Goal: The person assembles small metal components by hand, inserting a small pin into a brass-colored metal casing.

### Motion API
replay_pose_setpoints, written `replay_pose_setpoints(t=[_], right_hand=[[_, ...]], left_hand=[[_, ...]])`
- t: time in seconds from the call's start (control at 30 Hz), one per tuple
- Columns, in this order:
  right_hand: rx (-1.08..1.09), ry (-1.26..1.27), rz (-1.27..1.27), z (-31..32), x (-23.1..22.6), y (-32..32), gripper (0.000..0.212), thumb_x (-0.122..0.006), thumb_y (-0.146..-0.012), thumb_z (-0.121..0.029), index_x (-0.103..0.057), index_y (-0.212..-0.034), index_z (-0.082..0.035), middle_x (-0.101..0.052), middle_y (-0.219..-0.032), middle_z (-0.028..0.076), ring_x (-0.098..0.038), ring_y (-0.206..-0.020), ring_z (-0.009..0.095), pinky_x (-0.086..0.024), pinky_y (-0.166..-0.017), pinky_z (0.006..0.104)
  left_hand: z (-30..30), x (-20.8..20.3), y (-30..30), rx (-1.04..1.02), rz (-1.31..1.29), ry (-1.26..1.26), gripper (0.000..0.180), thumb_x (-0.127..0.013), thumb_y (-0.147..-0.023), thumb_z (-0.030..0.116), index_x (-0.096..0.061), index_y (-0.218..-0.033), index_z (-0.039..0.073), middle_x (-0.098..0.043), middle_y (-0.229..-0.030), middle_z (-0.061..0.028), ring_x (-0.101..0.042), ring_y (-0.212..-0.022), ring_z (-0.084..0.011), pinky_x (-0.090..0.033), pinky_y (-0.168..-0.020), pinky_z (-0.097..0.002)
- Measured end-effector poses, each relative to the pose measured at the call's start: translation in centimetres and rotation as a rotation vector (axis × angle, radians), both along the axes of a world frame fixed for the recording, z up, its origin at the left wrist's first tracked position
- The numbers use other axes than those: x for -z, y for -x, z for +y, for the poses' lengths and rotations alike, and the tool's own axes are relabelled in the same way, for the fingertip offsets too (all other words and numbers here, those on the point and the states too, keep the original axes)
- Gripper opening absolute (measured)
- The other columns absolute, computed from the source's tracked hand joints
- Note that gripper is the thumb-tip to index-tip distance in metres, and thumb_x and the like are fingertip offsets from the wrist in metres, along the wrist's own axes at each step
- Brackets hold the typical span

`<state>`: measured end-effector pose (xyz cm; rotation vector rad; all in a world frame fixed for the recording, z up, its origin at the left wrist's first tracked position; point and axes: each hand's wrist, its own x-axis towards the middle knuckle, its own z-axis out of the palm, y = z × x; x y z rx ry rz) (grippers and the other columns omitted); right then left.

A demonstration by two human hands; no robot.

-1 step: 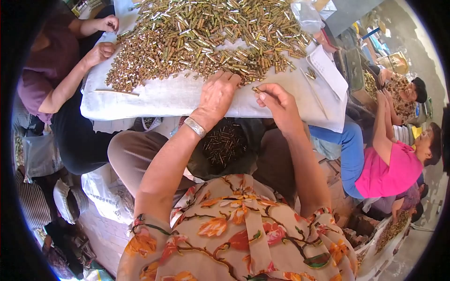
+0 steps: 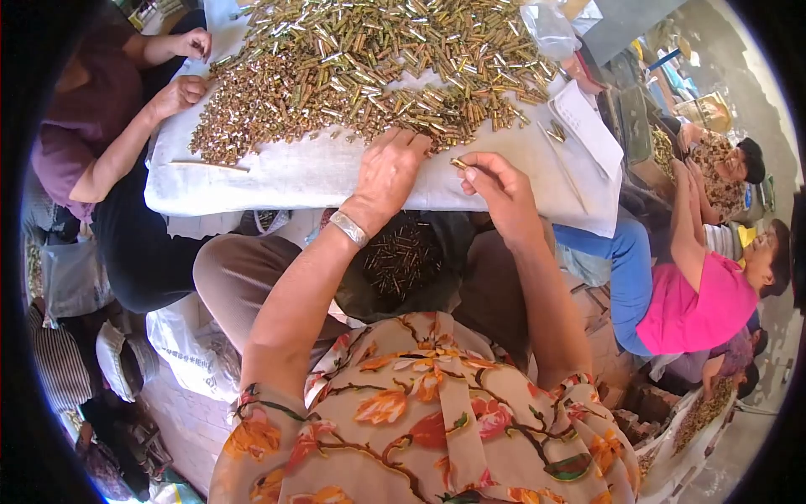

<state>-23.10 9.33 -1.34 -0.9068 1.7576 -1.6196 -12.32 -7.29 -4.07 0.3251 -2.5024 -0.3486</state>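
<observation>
A heap of small brass-coloured metal tubes [image 2: 403,50] covers the far part of the white-clothed table [image 2: 277,181]. At its near edge, my left hand [image 2: 393,172] rests back-up with curled fingers among the pieces; whatever its fingertips pinch is hidden. Just to the right, my right hand [image 2: 499,189] holds a short brass-coloured metal tube [image 2: 458,163] between thumb and forefinger, above the cloth. Between my knees stands a dark, bag-like container [image 2: 445,286] with many similar pieces inside.
Smaller brass-coloured pieces [image 2: 243,126] lie on the heap's left side, near a co-worker's hand [image 2: 178,97]. A thin stick [image 2: 210,166] lies at the table's left; a paper pad [image 2: 588,126] and another stick [image 2: 564,168] lie at the right. A person in pink [image 2: 697,302] sits to the right.
My right hand has shifted very slightly toward me and to the right with the metal tube. My left hand has stayed in place.
</observation>
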Motion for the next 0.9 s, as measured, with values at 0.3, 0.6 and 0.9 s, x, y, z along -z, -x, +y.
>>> replay_pose_setpoints(t=[0.3,0.6,0.9], right_hand=[[0.048,0.071,0.180,2.9,-2.7,-6.4,0.015,-0.057,-0.092,-0.008,-0.062,-0.104,-0.001,-0.060,-0.086,0.002,-0.056,-0.070,0.007,-0.047,-0.066,0.0211],[-0.043,0.121,0.275,3.7,-3.7,-9.4,0.016,-0.056,-0.091,-0.002,-0.062,-0.105,-0.001,-0.059,-0.083,0.005,-0.057,-0.069,0.009,-0.046,-0.063,0.0226],[-0.060,0.123,0.395,4.0,-4.3,-9.9,0.018,-0.055,-0.091,-0.003,-0.062,-0.107,-0.001,-0.060,-0.083,0.007,-0.058,-0.064,0.012,-0.048,-0.059,0.0238]], left_hand=[[5.6,-3.9,-7.9,0.179,0.244,-1.588,0.011,-0.059,-0.090,-0.001,-0.062,-0.100,0.000,-0.066,-0.095,-0.0040,-0.064,-0.091,-0.0119,-0.053,-0.082,-0.0249],[8.2,-4.9,-11.3,0.247,0.447,-1.564,0.021,-0.058,-0.088,-0.007,-0.054,-0.108,0.000,-0.062,-0.102,-0.0045,-0.062,-0.096,-0.0124,-0.051,-0.088,-0.0255],[8.9,-5.2,-12.0,0.208,0.452,-1.345,0.024,-0.058,-0.085,-0.011,-0.054,-0.106,0.000,-0.061,-0.101,-0.0037,-0.061,-0.096,-0.0101,-0.050,-0.089,-0.0245]])
